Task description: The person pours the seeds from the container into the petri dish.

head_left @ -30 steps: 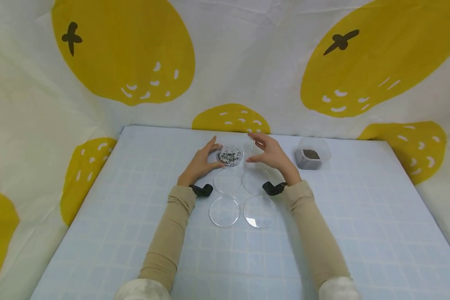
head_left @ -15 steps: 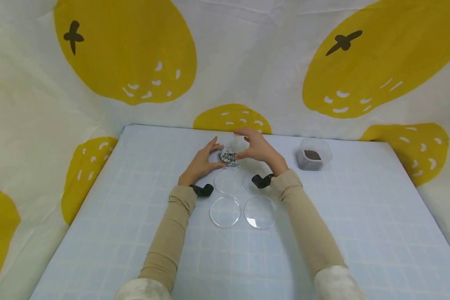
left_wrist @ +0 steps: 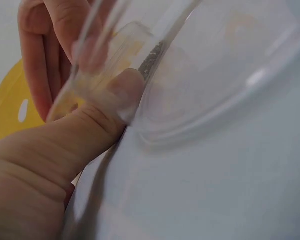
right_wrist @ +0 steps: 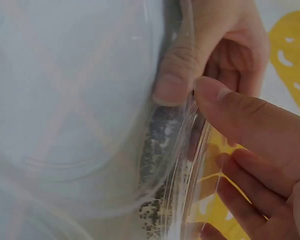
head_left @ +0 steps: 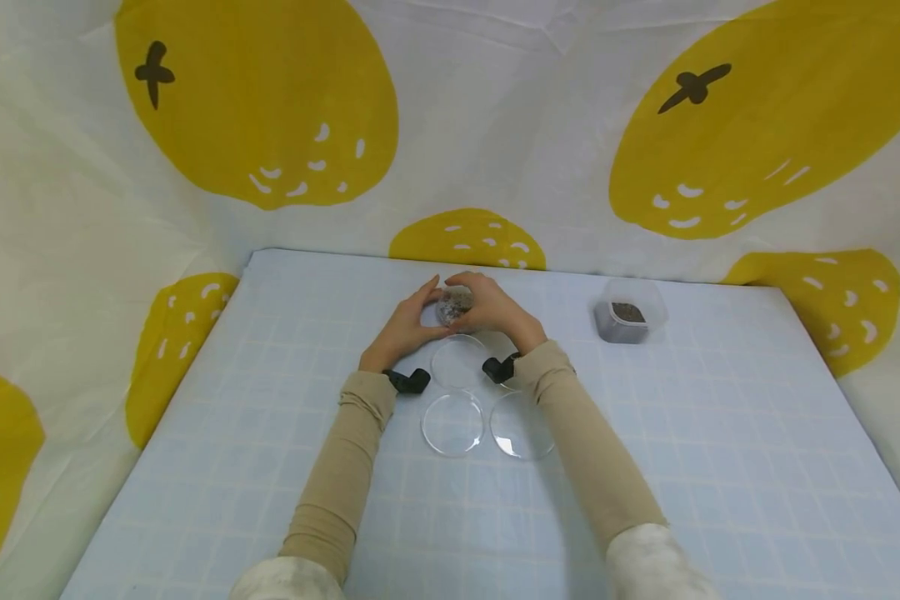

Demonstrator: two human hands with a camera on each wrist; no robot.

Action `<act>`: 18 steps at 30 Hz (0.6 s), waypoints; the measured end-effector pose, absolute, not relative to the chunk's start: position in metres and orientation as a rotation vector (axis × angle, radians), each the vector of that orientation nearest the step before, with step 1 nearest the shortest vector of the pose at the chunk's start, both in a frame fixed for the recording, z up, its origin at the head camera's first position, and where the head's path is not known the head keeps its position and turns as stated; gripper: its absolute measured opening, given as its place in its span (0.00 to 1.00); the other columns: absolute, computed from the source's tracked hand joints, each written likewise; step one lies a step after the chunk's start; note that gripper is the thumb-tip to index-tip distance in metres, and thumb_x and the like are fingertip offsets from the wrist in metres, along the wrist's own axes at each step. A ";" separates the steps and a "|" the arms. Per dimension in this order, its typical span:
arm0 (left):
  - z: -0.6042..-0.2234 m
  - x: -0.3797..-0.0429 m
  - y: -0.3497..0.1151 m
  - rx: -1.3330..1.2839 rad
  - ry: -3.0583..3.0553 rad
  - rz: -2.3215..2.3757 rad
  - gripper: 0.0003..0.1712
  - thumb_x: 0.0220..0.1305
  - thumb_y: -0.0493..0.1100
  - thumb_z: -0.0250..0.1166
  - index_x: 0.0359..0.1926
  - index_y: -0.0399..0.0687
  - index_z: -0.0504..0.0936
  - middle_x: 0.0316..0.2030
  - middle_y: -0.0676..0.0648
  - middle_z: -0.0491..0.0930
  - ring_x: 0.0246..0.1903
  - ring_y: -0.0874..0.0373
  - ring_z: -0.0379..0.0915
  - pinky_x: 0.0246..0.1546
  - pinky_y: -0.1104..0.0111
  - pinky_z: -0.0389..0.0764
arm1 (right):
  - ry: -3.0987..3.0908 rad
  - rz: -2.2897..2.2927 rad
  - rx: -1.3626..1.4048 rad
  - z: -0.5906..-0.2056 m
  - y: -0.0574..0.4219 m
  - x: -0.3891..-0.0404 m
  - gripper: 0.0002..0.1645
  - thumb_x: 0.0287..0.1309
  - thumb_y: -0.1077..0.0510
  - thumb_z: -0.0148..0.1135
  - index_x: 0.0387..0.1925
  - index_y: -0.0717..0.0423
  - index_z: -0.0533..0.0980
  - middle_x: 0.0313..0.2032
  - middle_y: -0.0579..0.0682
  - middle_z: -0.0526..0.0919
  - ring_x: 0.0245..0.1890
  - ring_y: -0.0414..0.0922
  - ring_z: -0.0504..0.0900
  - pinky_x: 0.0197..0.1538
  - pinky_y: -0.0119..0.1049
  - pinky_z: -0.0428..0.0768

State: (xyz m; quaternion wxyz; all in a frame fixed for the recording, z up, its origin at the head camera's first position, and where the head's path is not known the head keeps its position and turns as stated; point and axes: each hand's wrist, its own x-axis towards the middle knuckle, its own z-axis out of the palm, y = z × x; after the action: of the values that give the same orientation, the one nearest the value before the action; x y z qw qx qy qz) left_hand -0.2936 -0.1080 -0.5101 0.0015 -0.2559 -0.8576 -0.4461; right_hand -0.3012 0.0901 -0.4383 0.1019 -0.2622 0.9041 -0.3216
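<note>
A clear round petri dish point(head_left: 451, 309) of black and white granules stands near the back of the table. My left hand point(head_left: 403, 332) grips it from the left, thumb at its near side and fingers at the far side. From the right, my right hand point(head_left: 492, 308) reaches over it, holding a clear lid point(right_wrist: 202, 142) by its edge, with the thumb on one side and fingers on the other. In the right wrist view the granules point(right_wrist: 155, 150) show through the clear walls, and both thumbs are close together. The right hand hides part of the dish in the head view.
Nearer me lie clear round dishes or lids: one point(head_left: 457, 362) just below the hands, two point(head_left: 452, 423) in front of it. Another is mostly hidden under the right wrist. To the right stands a clear square container point(head_left: 624, 323) of dark grains, with a clear lid beside it.
My right hand has moved left with the clear lid, from beside the granule-filled dish to over it. My left hand has stayed around the dish.
</note>
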 end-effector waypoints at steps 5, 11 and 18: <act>-0.509 -0.293 -0.108 -0.801 -2.692 -1.404 0.55 0.51 0.47 0.73 0.73 0.44 0.48 0.62 0.47 0.70 0.66 0.56 0.56 0.69 0.60 0.52 | 2.653 -0.943 -0.787 -0.443 0.089 -0.302 0.46 0.40 0.57 0.77 0.63 0.58 0.67 0.64 0.55 0.67 0.66 0.54 0.60 0.67 0.51 0.60; -0.507 -0.291 -0.105 -0.786 -2.694 -1.357 0.52 0.49 0.53 0.73 0.71 0.48 0.56 0.61 0.48 0.71 0.65 0.54 0.58 0.67 0.61 0.56 | 2.644 -0.958 -0.833 -0.442 0.094 -0.301 0.47 0.40 0.57 0.77 0.63 0.60 0.66 0.63 0.55 0.68 0.65 0.52 0.63 0.67 0.47 0.62; -0.504 -0.290 -0.108 -0.761 -2.751 -1.326 0.50 0.49 0.56 0.72 0.70 0.50 0.59 0.63 0.50 0.68 0.65 0.54 0.57 0.67 0.61 0.57 | 2.652 -1.016 -0.788 -0.422 0.108 -0.295 0.43 0.49 0.54 0.72 0.64 0.59 0.65 0.64 0.54 0.66 0.66 0.51 0.60 0.68 0.47 0.60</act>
State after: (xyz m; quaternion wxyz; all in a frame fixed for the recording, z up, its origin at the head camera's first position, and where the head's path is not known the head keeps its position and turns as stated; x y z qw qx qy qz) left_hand -0.2895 -0.1079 -0.5038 -0.0030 -0.2417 -0.8741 -0.4213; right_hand -0.2949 0.1082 -0.4216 0.0970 -0.2661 0.8956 -0.3431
